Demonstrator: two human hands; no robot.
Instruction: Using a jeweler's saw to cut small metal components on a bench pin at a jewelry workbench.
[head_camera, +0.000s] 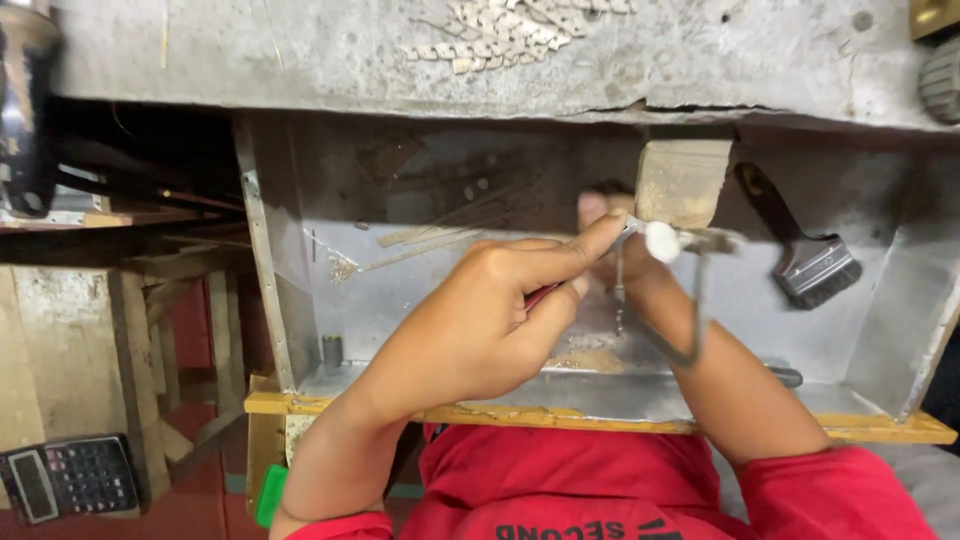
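We observed both hands working over a sheet-metal tray set below a grey, pitted worktop. The L hand was in the foreground, its fingers closed in a pinch grip, w/ index extended fwd and thumb pressed beneath it; a slim red-handled tool showed between thumb and palm, and the index tip touched the small metal workpiece. The R hand sat behind the L, mostly hidden; its fingers were closed on a jeweller's saw frame, whose dark bow hung down in front of the R forearm. Motion blur hid the exact R grip. The workpiece lay at the centre of the view, resting against a worn wooden bench peg that projected from the worktop edge, approx. above the tray middle. A white knob on the frame sat just beside the workpiece. Fine filings lay on the tray floor below the hands. A flat black-bristled brush leaned against the tray's rear wall, well apart to the R. Thin metal strips lay at the tray rear L. A pile of small chain pcs rested on the worktop above. A calculator sat at lower L, outside the tray. The person wore a red shirt.
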